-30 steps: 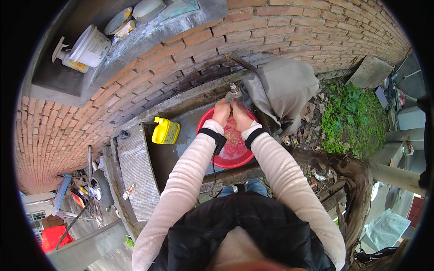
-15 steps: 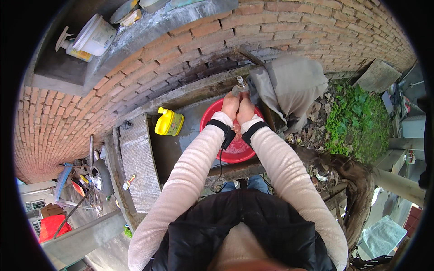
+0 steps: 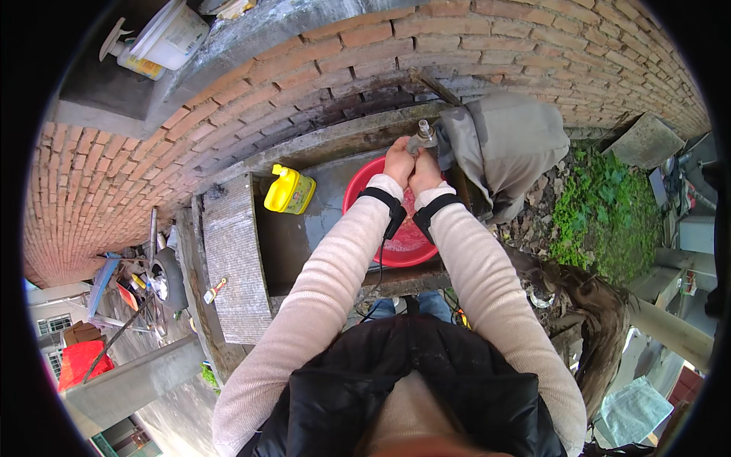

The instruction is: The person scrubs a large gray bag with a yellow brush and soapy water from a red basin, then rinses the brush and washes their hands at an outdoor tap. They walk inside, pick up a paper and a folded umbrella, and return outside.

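Observation:
My left hand (image 3: 397, 163) and my right hand (image 3: 425, 172) are close together at the far side of a red basin (image 3: 352, 196), right by a metal tap (image 3: 425, 131). Both hands have curled fingers. A greyish patch shows between the fingertips and the tap; whether it is a wet rag or part of the tap, I cannot make out. The basin, partly covered by my forearms, holds foamy water (image 3: 406, 238). It stands in a concrete sink trough (image 3: 324, 199). A yellow jug (image 3: 290, 190) with a yellow cap stands left of the basin.
A ribbed slab (image 3: 232, 251) with a small brush (image 3: 215, 290) on it lies to the left. Grey cloth (image 3: 521, 145) drapes over the trough's right end. A brick wall (image 3: 320, 68) rises behind, its ledge bearing a white bucket (image 3: 177, 34). A twisted trunk (image 3: 598, 312) stands at right.
The view has shifted a little, so the trough, tap and jug appear slightly farther right. My hands stay together at the tap, with slightly changed finger positions.

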The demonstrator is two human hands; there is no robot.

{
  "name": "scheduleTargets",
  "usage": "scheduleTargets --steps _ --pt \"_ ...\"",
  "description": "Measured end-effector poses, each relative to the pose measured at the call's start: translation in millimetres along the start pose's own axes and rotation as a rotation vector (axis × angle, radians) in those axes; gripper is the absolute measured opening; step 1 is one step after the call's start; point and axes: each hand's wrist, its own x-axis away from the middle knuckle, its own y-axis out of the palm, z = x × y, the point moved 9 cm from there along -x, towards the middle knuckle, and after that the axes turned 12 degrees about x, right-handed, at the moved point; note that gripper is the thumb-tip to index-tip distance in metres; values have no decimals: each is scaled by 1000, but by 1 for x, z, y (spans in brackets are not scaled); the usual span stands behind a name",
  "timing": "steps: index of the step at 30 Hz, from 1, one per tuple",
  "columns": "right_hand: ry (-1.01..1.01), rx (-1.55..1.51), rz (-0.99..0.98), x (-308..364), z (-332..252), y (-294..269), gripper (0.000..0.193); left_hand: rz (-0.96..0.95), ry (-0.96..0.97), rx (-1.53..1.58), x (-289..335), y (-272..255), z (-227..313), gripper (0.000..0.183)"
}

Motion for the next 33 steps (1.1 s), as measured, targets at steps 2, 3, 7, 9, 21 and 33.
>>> scheduleTargets --steps 2,3,7,9,21,33 --pt "-87 42 126 6 -7 -15 29 6 11 -161 1 2 -4 23" --pt "-47 79 138 7 -4 -21 29 5 2 -278 2 3 -8 22" --pt "-174 92 -111 11 -12 -23 30 11 -14 -481 14 8 -20 21" --pt "-146 146 -105 6 -6 -27 30 -88 -151 -266 18 16 -32 23" --pt "-102 301 15 -7 -2 -10 22 144 -72 -45 14 -26 -2 28" --pt "-67 353 65 20 -18 1 32 143 -155 188 18 -7 -4 43"
